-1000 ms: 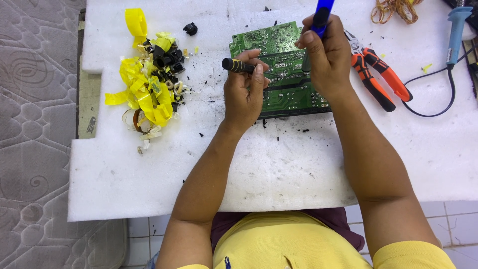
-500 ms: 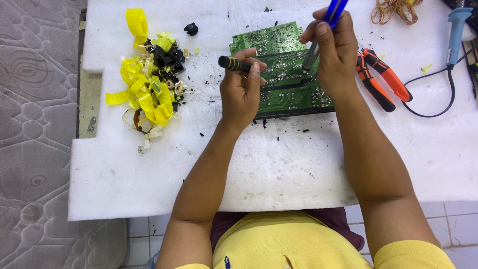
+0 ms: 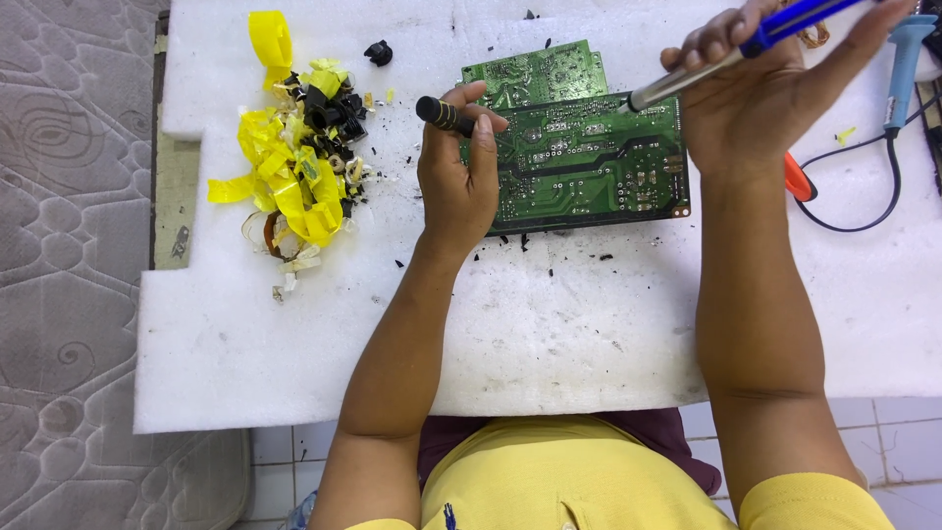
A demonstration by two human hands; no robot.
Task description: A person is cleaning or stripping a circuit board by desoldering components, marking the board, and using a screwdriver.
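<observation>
The fingers of the left hand curl shut around a short black tool with a ribbed handle, whose blunt end sticks out to the left of the fist; its working end is hidden under the hand. That hand rests on the left edge of a green circuit board, which lies flat with its solder side up, near the far middle of the white foam sheet covering the tabletop. A second, smaller green board peeks out from behind it, touching or overlapping its far edge.

The right hand hovers over the board's far right corner, fingers closed on a blue-handled soldering tool. The tool's metal shaft slants down to the left, its tip just at the board's upper edge.

Under the right wrist, an orange handle shows, mostly hidden. Farther right, a light-blue soldering iron lies on the foam with its black cable looping toward the person.

Well to the left of the left hand sits a heap of yellow tape strips and black parts, with a lone black piece beyond it. Dark crumbs are scattered across the foam around the board.
</observation>
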